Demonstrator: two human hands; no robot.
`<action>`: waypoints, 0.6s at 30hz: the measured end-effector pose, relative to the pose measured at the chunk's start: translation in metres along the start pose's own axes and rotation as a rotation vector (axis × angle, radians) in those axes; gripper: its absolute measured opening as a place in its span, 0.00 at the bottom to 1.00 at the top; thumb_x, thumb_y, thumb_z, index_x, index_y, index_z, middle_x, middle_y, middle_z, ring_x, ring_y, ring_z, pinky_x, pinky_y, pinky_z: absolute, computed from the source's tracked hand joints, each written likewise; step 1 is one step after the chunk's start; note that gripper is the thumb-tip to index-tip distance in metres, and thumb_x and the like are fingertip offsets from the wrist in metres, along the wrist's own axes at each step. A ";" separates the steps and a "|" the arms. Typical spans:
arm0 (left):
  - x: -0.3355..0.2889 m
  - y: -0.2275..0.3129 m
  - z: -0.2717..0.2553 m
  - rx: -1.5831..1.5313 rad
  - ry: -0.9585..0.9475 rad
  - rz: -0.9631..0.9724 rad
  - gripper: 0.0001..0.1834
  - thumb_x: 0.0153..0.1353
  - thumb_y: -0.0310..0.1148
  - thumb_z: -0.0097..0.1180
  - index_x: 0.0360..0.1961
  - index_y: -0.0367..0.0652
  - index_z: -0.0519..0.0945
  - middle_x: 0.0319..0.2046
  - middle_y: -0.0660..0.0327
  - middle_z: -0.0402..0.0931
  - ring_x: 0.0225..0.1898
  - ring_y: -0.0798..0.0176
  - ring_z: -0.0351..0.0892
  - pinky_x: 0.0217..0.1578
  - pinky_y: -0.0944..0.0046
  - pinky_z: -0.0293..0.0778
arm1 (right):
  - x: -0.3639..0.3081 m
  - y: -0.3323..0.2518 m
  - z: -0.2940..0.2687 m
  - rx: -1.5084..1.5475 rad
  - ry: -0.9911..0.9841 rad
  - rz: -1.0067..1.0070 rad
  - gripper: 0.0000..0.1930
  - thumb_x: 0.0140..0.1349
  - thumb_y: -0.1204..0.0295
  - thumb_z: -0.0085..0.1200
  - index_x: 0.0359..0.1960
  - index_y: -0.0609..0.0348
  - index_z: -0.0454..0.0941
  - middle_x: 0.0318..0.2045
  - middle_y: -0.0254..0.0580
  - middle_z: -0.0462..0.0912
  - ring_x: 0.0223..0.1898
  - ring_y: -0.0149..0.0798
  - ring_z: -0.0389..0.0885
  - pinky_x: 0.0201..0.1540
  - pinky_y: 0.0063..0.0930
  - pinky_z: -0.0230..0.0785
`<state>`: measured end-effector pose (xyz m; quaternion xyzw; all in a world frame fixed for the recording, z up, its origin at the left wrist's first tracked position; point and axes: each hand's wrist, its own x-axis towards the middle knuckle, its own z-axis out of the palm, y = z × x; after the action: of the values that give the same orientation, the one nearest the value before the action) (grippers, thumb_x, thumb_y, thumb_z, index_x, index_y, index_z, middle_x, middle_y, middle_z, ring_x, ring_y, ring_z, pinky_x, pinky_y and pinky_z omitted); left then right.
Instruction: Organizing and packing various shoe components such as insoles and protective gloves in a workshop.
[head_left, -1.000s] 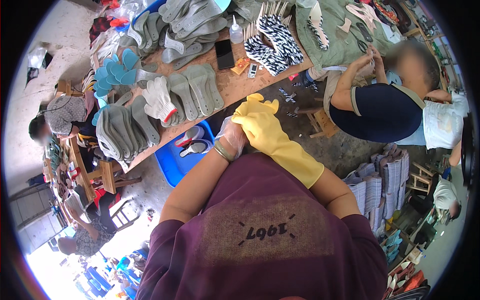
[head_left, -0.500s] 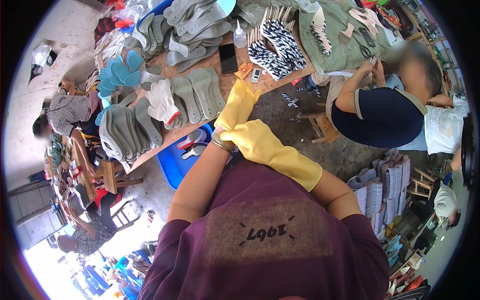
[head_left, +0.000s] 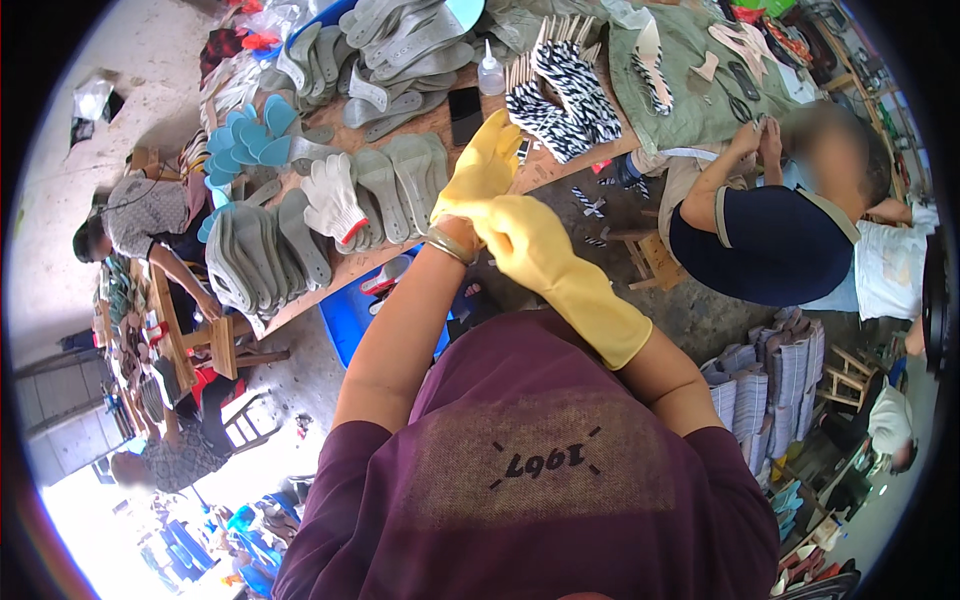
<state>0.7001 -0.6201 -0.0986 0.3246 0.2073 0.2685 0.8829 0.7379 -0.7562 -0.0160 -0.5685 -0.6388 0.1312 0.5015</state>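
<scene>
Yellow rubber gloves cover both of my hands. My left hand (head_left: 487, 165) is stretched out over the front edge of the table, fingers extended and holding nothing. Its glove (head_left: 462, 192) ends at the wrist, just above a metal bangle (head_left: 452, 245). My right hand (head_left: 515, 235) is closed on the cuff of that left glove, beside the wrist. The right glove (head_left: 590, 300) reaches well up my forearm. Nearest to the left fingers lie a dark phone (head_left: 465, 115) and a bundle of black-and-white patterned straps (head_left: 565, 105).
Grey insoles (head_left: 380, 190) stand in rows on the table, with a white knitted glove (head_left: 335, 195) on them. A small squeeze bottle (head_left: 490, 72) is behind the phone. Below the edge sits a blue tub (head_left: 350, 320). A co-worker (head_left: 765, 235) sits at right by a wooden stool (head_left: 655, 255).
My hands have moved slightly farther over the table, and the left glove's fingers now reach in front of the phone. The right hand has shifted upward along the left glove's cuff.
</scene>
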 end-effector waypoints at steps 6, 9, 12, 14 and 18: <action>0.014 0.012 -0.018 0.012 0.158 -0.051 0.27 0.71 0.44 0.40 0.69 0.49 0.58 0.69 0.53 0.54 0.69 0.55 0.54 0.63 0.59 0.55 | 0.003 -0.012 0.004 -0.010 -0.031 -0.002 0.14 0.60 0.76 0.52 0.47 0.51 0.80 0.24 0.43 0.78 0.28 0.48 0.76 0.31 0.39 0.67; 0.013 0.009 -0.014 -0.060 0.123 0.049 0.27 0.71 0.42 0.41 0.68 0.48 0.58 0.69 0.53 0.53 0.69 0.54 0.53 0.66 0.57 0.54 | 0.005 -0.009 0.003 -0.024 -0.017 -0.014 0.14 0.60 0.76 0.52 0.47 0.50 0.80 0.25 0.44 0.78 0.28 0.48 0.76 0.31 0.39 0.67; 0.012 0.004 -0.013 -0.081 0.158 0.111 0.27 0.71 0.41 0.41 0.68 0.46 0.57 0.69 0.53 0.52 0.69 0.52 0.53 0.69 0.56 0.51 | 0.009 -0.008 0.002 0.006 -0.059 -0.056 0.13 0.60 0.76 0.52 0.46 0.50 0.80 0.25 0.44 0.78 0.28 0.49 0.76 0.32 0.40 0.67; 0.014 0.002 -0.014 -0.123 0.058 0.083 0.28 0.71 0.39 0.41 0.69 0.46 0.54 0.70 0.53 0.50 0.69 0.52 0.52 0.69 0.55 0.49 | 0.013 -0.007 -0.002 -0.050 0.020 -0.024 0.13 0.60 0.76 0.52 0.46 0.50 0.80 0.25 0.44 0.78 0.28 0.50 0.76 0.31 0.41 0.66; 0.028 0.000 -0.028 -0.290 0.163 0.069 0.32 0.68 0.43 0.48 0.69 0.46 0.54 0.66 0.51 0.55 0.62 0.49 0.63 0.58 0.48 0.68 | 0.030 -0.012 -0.020 -0.151 0.053 0.017 0.13 0.59 0.75 0.55 0.47 0.55 0.79 0.33 0.45 0.83 0.33 0.48 0.81 0.35 0.36 0.71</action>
<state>0.7066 -0.5897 -0.1238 0.1781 0.2259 0.3513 0.8910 0.7508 -0.7426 0.0167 -0.6133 -0.6286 0.0719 0.4728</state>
